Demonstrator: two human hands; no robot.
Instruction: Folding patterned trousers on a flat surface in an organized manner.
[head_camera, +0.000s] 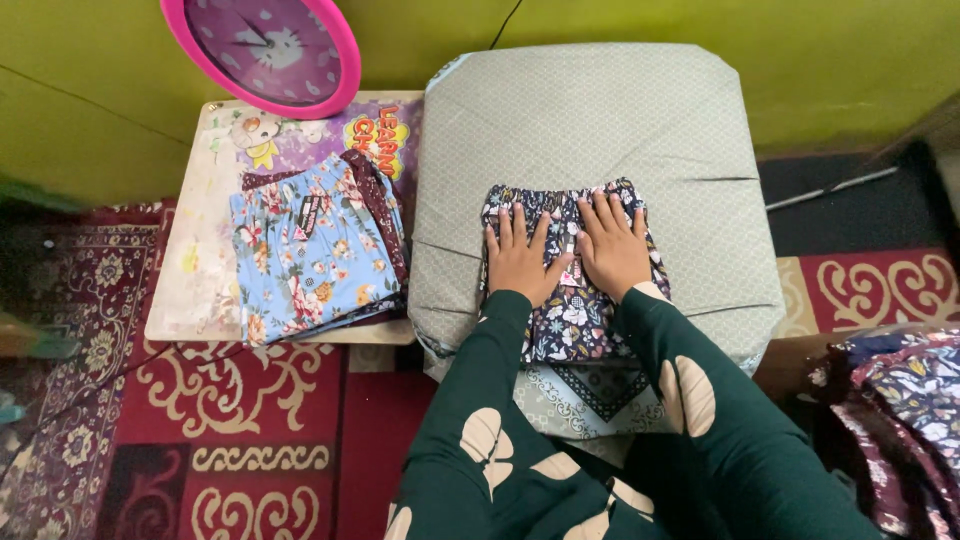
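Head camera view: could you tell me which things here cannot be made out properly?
- Dark floral garment: middle covered by left hand and right hand.
- Garment pile: cut off by the right edge.
- Pink clock: top cropped by the frame.
- Tag on blue floral garment: too small to tell.

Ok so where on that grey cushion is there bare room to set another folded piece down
The grey cushion is bare along its far half, above the dark floral garment, and in strips on both sides of it. The middle is taken: left hand and right hand lie flat on that garment. The small board is crowded by the blue floral stack.
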